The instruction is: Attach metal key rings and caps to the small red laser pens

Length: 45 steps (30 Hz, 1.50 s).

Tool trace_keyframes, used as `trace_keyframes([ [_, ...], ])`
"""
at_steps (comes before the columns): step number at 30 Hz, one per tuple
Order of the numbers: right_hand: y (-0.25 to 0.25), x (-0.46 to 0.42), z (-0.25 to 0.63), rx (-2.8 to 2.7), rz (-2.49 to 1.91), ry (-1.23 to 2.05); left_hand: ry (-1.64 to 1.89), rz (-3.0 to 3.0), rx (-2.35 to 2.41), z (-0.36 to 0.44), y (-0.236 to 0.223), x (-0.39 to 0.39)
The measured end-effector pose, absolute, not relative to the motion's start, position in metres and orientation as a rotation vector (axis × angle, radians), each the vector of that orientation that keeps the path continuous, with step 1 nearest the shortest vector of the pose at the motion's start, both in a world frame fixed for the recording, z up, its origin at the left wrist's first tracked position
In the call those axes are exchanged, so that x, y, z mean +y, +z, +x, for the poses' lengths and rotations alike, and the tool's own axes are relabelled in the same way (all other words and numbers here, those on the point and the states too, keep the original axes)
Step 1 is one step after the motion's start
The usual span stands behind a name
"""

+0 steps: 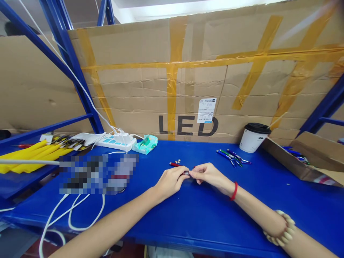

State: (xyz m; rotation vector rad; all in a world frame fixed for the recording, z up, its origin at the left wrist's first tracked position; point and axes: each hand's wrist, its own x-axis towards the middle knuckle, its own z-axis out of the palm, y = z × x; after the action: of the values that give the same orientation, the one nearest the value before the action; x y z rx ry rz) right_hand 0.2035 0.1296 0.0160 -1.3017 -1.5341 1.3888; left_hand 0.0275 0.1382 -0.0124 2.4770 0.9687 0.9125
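My left hand (170, 182) is closed in a pinch on a small silver-and-red metal tube (186, 173). At the tube's other end, the fingertips of my right hand (209, 175) are pinched together and touch it. The fingers cover most of the tube. Just behind my left hand lies a slim red tube (175, 164), with several small round silver button cells (177, 161) beside it. Further right, several slim tubes with metal clips (229, 157), in blue, green and purple, lie in a loose group.
A lidded paper cup (251, 139) stands back right beside an open cardboard box (303, 168) holding coloured items. On the left are a white power strip (115, 141), a wipes pack (146, 144), white cables (103, 208) and yellow packets (32, 154). A large LED carton (150, 89) walls the back.
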Motion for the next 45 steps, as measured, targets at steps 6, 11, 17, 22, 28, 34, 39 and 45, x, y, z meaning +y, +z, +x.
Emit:
trace_keyframes([
  [6, 0.019, 0.135, 0.21, -1.524, -1.305, 1.367, 0.934, 2.289, 0.955, 0.031, -0.008, 0.139],
  [11, 0.014, 0.14, 0.21, -1.612, -1.314, 1.161, 0.974, 2.233, 0.987, 0.033, -0.008, 0.143],
  [17, 0.016, 0.145, 0.215, -1.697, -1.25, 0.858, 1.005, 2.119, 1.011, 0.036, -0.009, 0.144],
  [22, 0.022, 0.15, 0.231, -1.601, -1.262, 0.519, 1.076, 1.991, 1.009, 0.037, -0.008, 0.146],
  [28, 0.022, 0.158, 0.256, -1.787, -1.567, -0.056, 1.246, 1.8, 1.065, 0.036, -0.008, 0.151],
  [34, 0.021, 0.161, 0.267, -2.009, -1.722, -0.103, 1.38, 1.61, 1.209, 0.035, -0.006, 0.155],
  [39, 0.016, 0.16, 0.257, -2.108, -1.642, -0.082, 1.409, 1.572, 1.317, 0.032, -0.006, 0.159],
  [45, 0.017, 0.157, 0.253, -2.165, -1.583, -0.056, 1.382, 1.568, 1.386, 0.029, -0.007, 0.163],
])
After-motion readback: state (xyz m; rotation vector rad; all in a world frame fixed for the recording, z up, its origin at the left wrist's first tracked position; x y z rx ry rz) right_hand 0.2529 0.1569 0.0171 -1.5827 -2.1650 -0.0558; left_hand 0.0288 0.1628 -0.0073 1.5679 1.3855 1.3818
